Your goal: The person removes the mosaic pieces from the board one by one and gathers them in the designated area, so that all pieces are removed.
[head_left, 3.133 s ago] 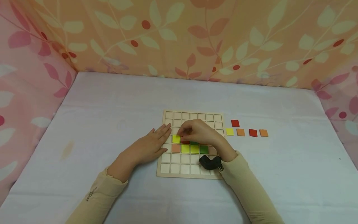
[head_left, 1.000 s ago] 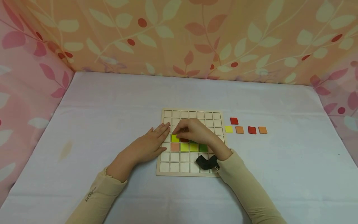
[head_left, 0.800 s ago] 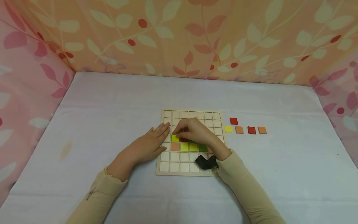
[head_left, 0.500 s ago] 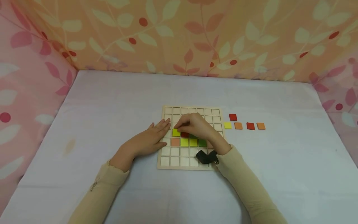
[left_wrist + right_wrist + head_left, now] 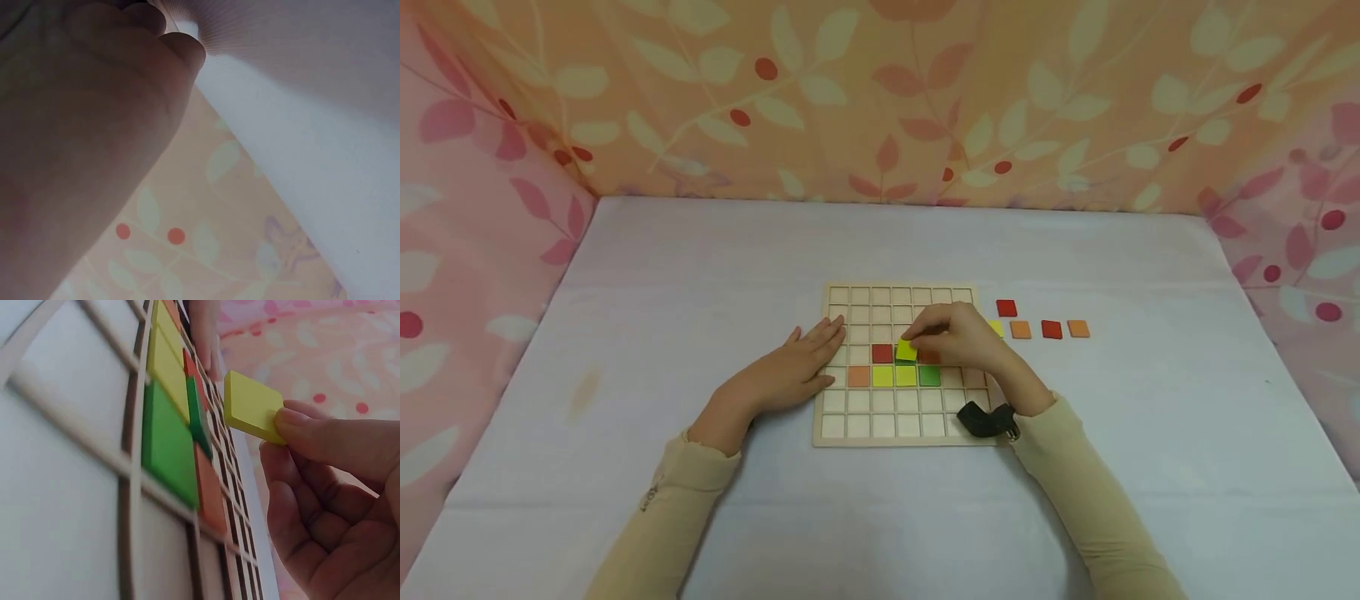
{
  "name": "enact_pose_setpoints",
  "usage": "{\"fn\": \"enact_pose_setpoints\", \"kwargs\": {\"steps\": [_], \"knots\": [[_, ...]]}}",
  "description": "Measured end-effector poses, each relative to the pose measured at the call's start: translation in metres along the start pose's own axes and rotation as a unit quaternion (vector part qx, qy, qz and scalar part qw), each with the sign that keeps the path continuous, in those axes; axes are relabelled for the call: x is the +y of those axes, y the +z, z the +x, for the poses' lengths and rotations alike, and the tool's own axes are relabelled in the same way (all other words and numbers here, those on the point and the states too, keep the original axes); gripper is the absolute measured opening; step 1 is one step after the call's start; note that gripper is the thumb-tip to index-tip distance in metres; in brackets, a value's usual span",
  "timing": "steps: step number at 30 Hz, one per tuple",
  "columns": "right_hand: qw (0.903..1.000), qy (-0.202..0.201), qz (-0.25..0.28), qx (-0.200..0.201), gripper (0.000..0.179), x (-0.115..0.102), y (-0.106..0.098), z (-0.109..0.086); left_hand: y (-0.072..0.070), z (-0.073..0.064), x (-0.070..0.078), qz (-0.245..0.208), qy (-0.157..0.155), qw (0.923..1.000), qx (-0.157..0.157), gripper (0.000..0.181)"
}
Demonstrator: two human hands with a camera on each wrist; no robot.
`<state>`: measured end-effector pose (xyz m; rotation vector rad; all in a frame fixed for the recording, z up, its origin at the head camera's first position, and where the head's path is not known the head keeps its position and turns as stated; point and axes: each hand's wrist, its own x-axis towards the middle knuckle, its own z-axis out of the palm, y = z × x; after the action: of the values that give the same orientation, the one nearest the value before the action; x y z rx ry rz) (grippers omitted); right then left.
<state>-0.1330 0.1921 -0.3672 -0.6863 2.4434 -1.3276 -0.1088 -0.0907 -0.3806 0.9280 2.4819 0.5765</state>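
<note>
My right hand (image 5: pixel 958 337) pinches a yellow square tile (image 5: pixel 250 403) between thumb and fingers, lifted off the wooden grid board (image 5: pixel 857 427). In the head view that tile overlaps a green tile (image 5: pixel 199 419) in the board's middle. Beside it sit a red tile (image 5: pixel 882 354) and an orange tile (image 5: pixel 211 490), partly behind my fingers. The row nearer me holds a salmon tile (image 5: pixel 858 377), two yellow tiles (image 5: pixel 883 377) and another green tile (image 5: pixel 929 376). My left hand (image 5: pixel 793 367) lies with straight fingers on the board's left edge.
Right of the board lie two red tiles (image 5: pixel 1007 308), two orange tiles (image 5: pixel 1020 330) and a yellow tile (image 5: pixel 996 328) partly behind the right hand. A black wrist device (image 5: pixel 985 419) hangs at the right sleeve. Leaf-patterned cloth (image 5: pixel 820 100) walls the white table (image 5: pixel 700 267).
My right hand has lifted the yellow tile from its cell in the left part of the board and moved right with it. The left hand stays at the edge.
</note>
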Motion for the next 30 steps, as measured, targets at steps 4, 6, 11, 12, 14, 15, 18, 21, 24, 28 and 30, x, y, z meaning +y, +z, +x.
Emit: {"fn": "enact_pose_setpoints", "kwargs": {"steps": [4, 6, 11, 12, 14, 15, 18, 21, 24, 28, 30], "knots": [[0.9999, 0.007, 0.002, 0.008, 0.012, 0.01, -0.01, -0.009, 0.002, 0.0, 0.0, 0.011, 0.0, 0.9999, 0.002, 0.068], [0.9998, 0.013, 0.001, 0.013, 0.012, 0.015, -0.013, -0.013, 0.001, 0.0, 0.001, 0.012, 0.003, 0.9999, 0.003, 0.068], [0.9997, 0.014, 0.013, 0.015, 0.011, 0.022, -0.018, -0.019, 0.0, 0.0, 0.003, 0.014, 0.001, 0.9999, 0.004, 0.068], [0.9997, 0.012, 0.018, 0.014, 0.011, 0.023, -0.019, -0.019, 0.0, 0.0, 0.003, 0.014, -0.001, 0.9999, 0.004, 0.068], [0.9994, 0.013, 0.03, 0.01, 0.011, 0.023, -0.019, -0.019, 0.0, 0.0, 0.003, 0.016, -0.002, 0.9999, 0.004, 0.068], [0.9993, 0.014, 0.033, 0.008, 0.011, 0.024, -0.019, -0.019, 0.0, -0.001, 0.003, 0.017, -0.002, 0.9999, 0.003, 0.068], [0.999, 0.02, 0.039, 0.006, 0.011, 0.023, -0.02, -0.019, -0.001, 0.0, 0.003, 0.018, -0.004, 0.9998, 0.002, 0.067], [0.9989, 0.023, 0.04, 0.005, 0.012, 0.024, -0.021, -0.02, -0.001, 0.0, 0.003, 0.02, -0.008, 0.9998, 0.001, 0.067], [0.9988, 0.024, 0.042, 0.004, 0.012, 0.025, -0.022, -0.021, 0.0, 0.0, 0.003, 0.021, -0.01, 0.9997, -0.001, 0.068], [0.9987, 0.026, 0.043, 0.004, 0.012, 0.024, -0.023, -0.022, -0.002, 0.0, 0.006, 0.02, -0.006, 0.9998, 0.003, 0.067], [0.9988, 0.028, 0.039, 0.005, 0.012, 0.024, -0.024, -0.022, -0.002, 0.0, 0.007, 0.02, -0.005, 0.9998, 0.005, 0.067]]}}
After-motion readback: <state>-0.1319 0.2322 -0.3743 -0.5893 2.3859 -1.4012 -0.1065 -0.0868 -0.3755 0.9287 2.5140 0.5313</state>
